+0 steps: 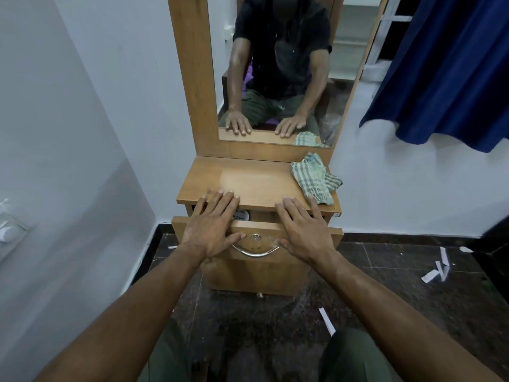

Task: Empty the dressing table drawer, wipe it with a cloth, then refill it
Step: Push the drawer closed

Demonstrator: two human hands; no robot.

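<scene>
Two hands out in front of you, and the biggest thing they face is the dressing table (pixel 256 180), a narrow wooden unit against the white wall with a tall mirror (pixel 278 64) rising off its back. Its top is where your fingertips land. Just below sits the drawer (pixel 256 230), pulled out a little way, its front panel standing proud of the carcass. It looks a stiff, boxy wooden thing that should slide on its runners, not lift, and judging by its size, not heavy. The curved metal handle (pixel 254 252) on its face, between your wrists, is the place to take hold; the panel's top edge would do as well.

Your left hand (pixel 213 227) lies flat, fingers straight and spread, palm over the drawer's gap, tips on the table's front edge, gripping nothing. Your right hand (pixel 301 230) mirrors it, flat and relaxed, holding nothing.

Up on the right rear corner of the top, the checked cloth (pixel 316 177) lies crumpled, one end hanging over the side. It is soft and limp, so bunch it in a fist anywhere. It sits just beside your right fingertips.

Smallest of all: a round white container (pixel 243 215) peeks from the drawer's gap beside your left hand, so emptying looks not yet done. Light, likely smooth; pinch it round the rim.
</scene>
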